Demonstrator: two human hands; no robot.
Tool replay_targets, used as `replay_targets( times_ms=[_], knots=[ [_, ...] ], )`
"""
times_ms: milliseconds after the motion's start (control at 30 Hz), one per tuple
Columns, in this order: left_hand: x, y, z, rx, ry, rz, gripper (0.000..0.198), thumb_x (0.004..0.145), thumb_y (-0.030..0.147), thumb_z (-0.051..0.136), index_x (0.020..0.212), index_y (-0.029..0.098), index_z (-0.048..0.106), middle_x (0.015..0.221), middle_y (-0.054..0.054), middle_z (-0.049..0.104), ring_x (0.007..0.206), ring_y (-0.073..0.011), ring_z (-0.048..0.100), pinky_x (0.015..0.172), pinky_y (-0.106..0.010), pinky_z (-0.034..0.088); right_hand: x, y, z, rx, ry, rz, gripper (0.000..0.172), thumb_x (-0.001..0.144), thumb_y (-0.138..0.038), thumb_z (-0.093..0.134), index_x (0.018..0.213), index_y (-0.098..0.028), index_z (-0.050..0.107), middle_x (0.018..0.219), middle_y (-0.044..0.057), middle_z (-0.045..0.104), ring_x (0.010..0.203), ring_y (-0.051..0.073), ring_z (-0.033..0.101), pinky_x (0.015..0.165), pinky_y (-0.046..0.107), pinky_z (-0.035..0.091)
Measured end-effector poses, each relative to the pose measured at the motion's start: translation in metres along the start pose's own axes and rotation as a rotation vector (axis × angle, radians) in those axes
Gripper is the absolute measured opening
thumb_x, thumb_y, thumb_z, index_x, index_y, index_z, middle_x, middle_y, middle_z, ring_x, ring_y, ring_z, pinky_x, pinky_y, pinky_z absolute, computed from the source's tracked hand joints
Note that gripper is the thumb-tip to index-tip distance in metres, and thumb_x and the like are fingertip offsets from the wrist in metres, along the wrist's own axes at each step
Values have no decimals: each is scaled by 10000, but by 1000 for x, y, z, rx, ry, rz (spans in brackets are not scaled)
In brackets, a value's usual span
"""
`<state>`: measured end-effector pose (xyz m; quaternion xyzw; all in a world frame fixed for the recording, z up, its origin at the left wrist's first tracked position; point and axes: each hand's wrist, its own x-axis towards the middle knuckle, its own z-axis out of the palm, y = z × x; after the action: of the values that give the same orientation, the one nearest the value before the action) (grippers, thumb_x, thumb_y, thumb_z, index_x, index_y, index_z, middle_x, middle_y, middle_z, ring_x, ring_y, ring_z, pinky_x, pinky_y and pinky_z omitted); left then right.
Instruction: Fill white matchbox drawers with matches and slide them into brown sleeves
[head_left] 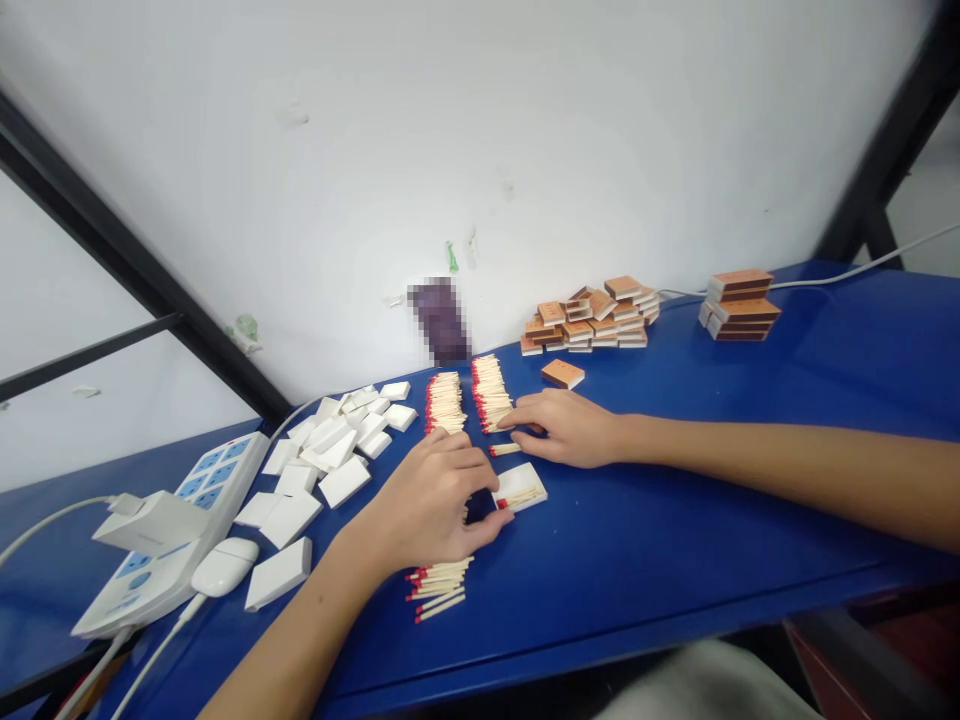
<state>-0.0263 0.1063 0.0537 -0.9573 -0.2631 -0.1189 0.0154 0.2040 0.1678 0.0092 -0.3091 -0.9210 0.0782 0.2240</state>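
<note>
My left hand (442,495) holds the left end of a small white matchbox tray (536,477) between thumb and fingers. A few red-tipped matches (523,497) lie inside the tray. My right hand (568,427) rests with thumb and index finger apart at the near end of the right row of matches (490,390). Just below its thumb are a few separate matches (505,450). Another match row (445,400) stands left of that one, its near end by my left hand. More matches (439,580) lie under and in front of my left wrist, partly hidden.
White trays (330,445) are heaped at left, beside a power strip (217,490) with a plugged-in charger (154,523) and a white cabled device (225,567). Orange matchbox sleeves (592,325) are piled at the back; one box (562,374) lies apart. Stacked boxes (741,305) stand right.
</note>
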Motion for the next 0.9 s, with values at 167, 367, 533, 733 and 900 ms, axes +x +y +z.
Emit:
replay_targets(
  times_ms=[167,367,533,733,900],
  knots=[
    [0,1,0,-9,2,-3,172,873,334,642,827,172,678,788,-38,675,769,-193,575,785,-361,430,0,-1,-1,18,7,-20,265,923,-240,516,1085,-177,716,831,45,672,689,159,563,654,276,365],
    [0,0,1,-12,-5,2,177,871,334,644,820,167,674,786,-35,672,761,-191,568,784,-362,424,0,-1,0,14,11,-10,269,923,-229,511,1094,-165,708,837,46,674,694,158,566,660,276,364],
    [-1,0,1,-11,-3,-1,180,873,338,641,823,168,676,798,-34,671,774,-192,567,784,-364,419,0,-1,0,20,14,-22,240,927,-230,509,1031,-166,716,829,45,672,706,160,569,668,278,363],
    [0,0,0,-14,-20,-7,183,880,335,634,829,166,682,803,-36,671,782,-193,565,792,-366,416,-1,-2,0,17,18,-33,231,930,-220,496,968,-160,716,806,40,657,700,153,559,654,277,351],
    [0,0,0,-16,-12,-3,187,873,338,642,819,164,681,805,-32,669,777,-187,566,793,-363,414,-1,-1,0,10,44,-10,221,918,-214,504,988,-158,707,838,40,665,721,155,567,660,275,352]
  ],
)
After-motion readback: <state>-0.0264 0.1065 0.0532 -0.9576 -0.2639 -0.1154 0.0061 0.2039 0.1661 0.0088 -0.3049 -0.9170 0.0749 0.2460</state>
